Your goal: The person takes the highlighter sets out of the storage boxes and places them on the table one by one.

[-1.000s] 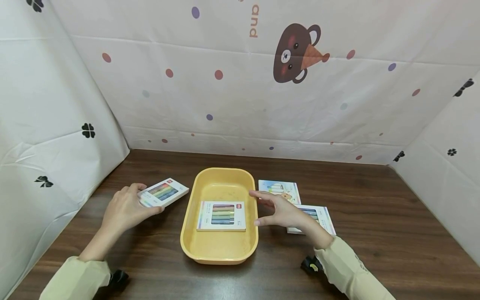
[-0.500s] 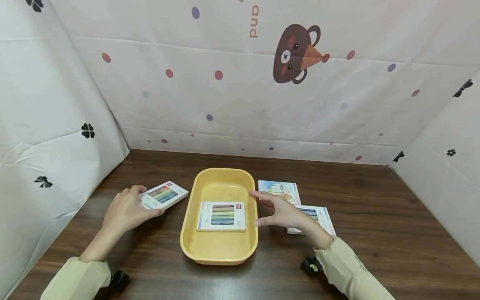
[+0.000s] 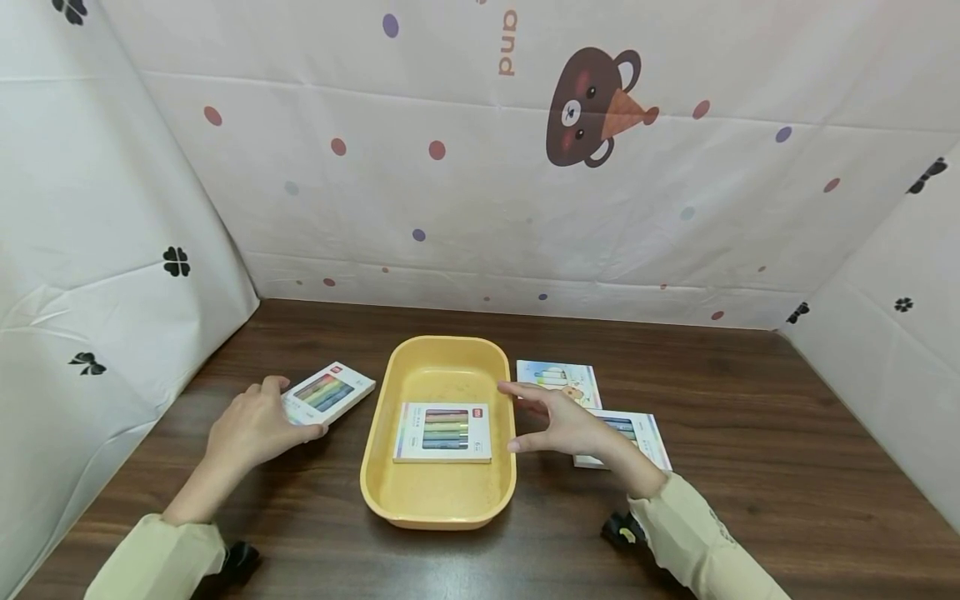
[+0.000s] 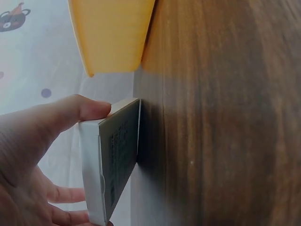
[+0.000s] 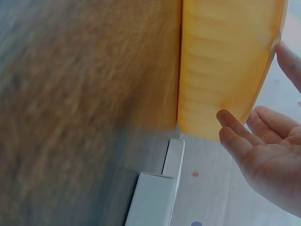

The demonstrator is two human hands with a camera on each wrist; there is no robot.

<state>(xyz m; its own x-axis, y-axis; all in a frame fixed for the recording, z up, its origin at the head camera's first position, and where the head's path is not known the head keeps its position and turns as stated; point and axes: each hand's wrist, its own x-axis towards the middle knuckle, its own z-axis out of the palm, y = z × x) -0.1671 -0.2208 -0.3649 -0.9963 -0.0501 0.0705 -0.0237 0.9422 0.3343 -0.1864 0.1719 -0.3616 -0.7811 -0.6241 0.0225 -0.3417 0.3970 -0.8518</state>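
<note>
On the left, my left hand (image 3: 255, 425) holds a flat white box of coloured markers (image 3: 324, 392) by its near end, thumb on one side and fingers on the other. In the left wrist view the gripped end of this marker box (image 4: 120, 150) is raised, with its far edge right at the table. A yellow plastic basin (image 3: 438, 508) stands at the centre. Another white marker box (image 3: 446, 433) lies flat inside it. My right hand (image 3: 558, 421) has loosely bent fingers at the basin's right rim, thumb and fingertips spread along it.
Right of the basin lie a blue-and-white box with a cartoon print (image 3: 558, 379) and a white marker box (image 3: 645, 429), the latter partly under my right forearm. A patterned cloth (image 3: 480, 208) encloses the back and sides of the brown wooden table (image 3: 750, 433).
My left hand has shifted slightly right and toward the person, and the marker box in it has moved a little nearer. The right hand and basin have stayed in place.
</note>
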